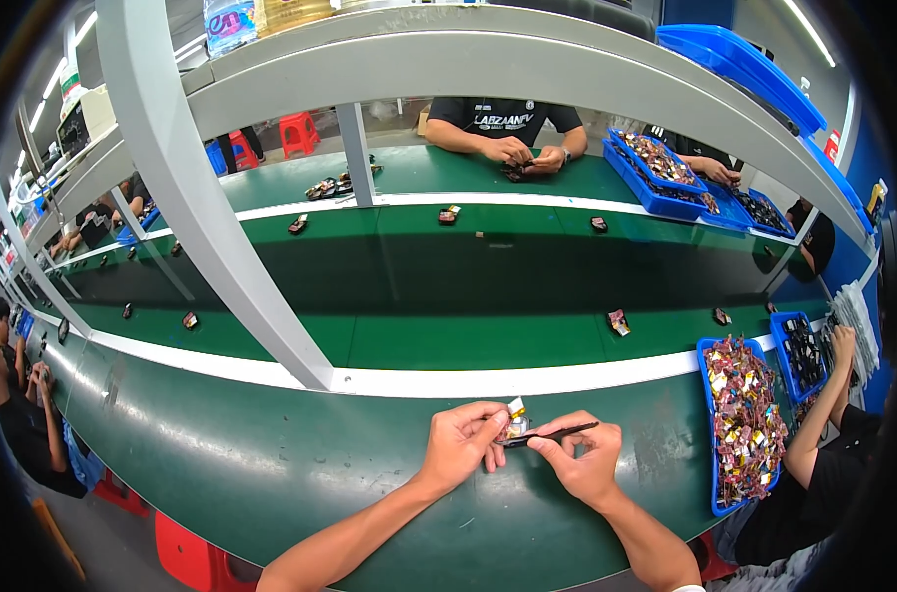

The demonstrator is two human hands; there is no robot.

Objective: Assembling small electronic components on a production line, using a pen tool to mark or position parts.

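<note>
Both of my hands meet over the green worktop (389, 464), close to its far white edge. My left hand (458, 446) pinches a small electronic part (516, 422) with a white and yellow tab sticking up; the fingers hide much of it. In my right hand (588, 464) is a slim black tool (573, 430) that looks like tweezers, held between thumb and fingers. Its left end touches or lies right beside the part; the exact contact is too small to tell. The other end points up to the right.
A blue tray (706, 395) heaped with similar small parts stands to my right, a second blue tray (801, 355) of black pieces beyond it. A slanted grey post (226, 227) rises at left. A green conveyor belt (448, 340) carries scattered parts. Co-workers sit across and both sides.
</note>
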